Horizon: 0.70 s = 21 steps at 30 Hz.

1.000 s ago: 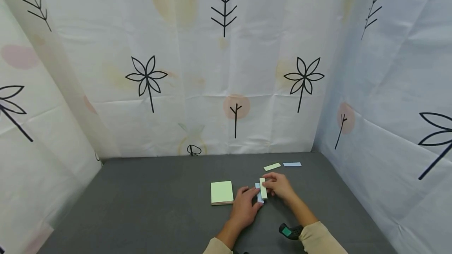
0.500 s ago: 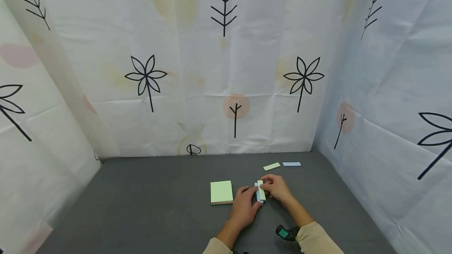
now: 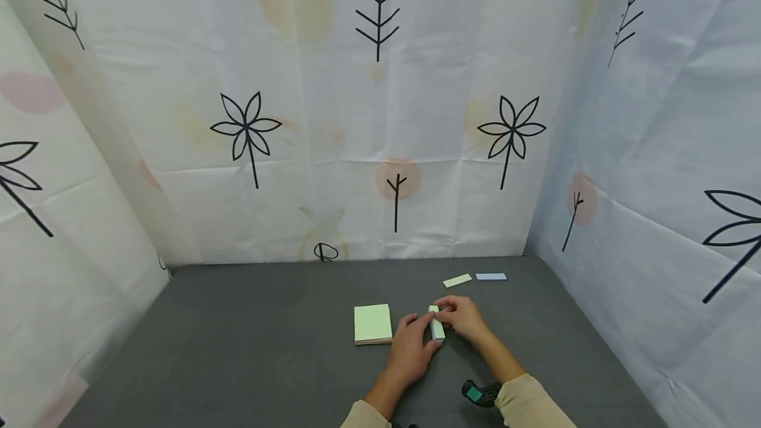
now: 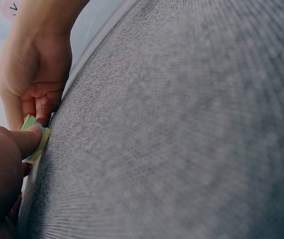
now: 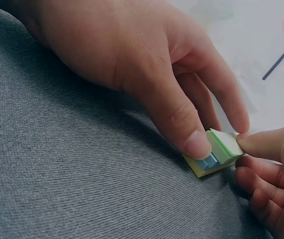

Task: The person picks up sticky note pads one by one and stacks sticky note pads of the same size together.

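Observation:
A small stack of narrow sticky-note pads lies on the grey tabletop, pale green on top with blue and yellow layers below. My left hand holds it from the left, thumb at the near end and fingers at the far side. From the right, my right hand pinches the pale green pad on top at its far end. In the right wrist view, the left thumb presses beside the blue layer. The left wrist view shows the stack between both hands, partly hidden by the left thumb.
To the left of the hands sits a square pale green sticky-note block. Behind them lie a pale green strip and a blue strip. A black device is at the right forearm. Printed fabric walls edge the table.
My right hand has shifted slightly left and nearer, bringing the pale green pad over the blue one, so they now line up. My left hand has stayed in place.

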Motion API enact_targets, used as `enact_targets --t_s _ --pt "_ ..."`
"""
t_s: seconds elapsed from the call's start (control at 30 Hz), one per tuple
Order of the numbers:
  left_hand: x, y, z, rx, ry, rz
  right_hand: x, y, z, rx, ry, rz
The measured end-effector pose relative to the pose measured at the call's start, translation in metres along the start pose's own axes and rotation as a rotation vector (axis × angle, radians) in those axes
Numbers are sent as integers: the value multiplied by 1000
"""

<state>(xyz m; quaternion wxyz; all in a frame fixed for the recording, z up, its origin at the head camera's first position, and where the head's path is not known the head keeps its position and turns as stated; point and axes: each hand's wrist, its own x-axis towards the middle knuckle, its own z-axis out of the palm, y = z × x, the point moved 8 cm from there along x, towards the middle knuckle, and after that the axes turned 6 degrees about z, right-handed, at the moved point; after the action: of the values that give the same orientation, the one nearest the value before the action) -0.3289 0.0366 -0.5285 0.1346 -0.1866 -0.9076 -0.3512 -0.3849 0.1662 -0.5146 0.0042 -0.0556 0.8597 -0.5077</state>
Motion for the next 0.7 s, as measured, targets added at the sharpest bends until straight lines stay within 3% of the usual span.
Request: enact_targets --t_s 0.33,0.7 --pt "0 0 0 -5 9 17 -1 5 -1 63 -74 74" --pt "0 0 0 -4 -10 12 -3 5 -2 81 -110 96"
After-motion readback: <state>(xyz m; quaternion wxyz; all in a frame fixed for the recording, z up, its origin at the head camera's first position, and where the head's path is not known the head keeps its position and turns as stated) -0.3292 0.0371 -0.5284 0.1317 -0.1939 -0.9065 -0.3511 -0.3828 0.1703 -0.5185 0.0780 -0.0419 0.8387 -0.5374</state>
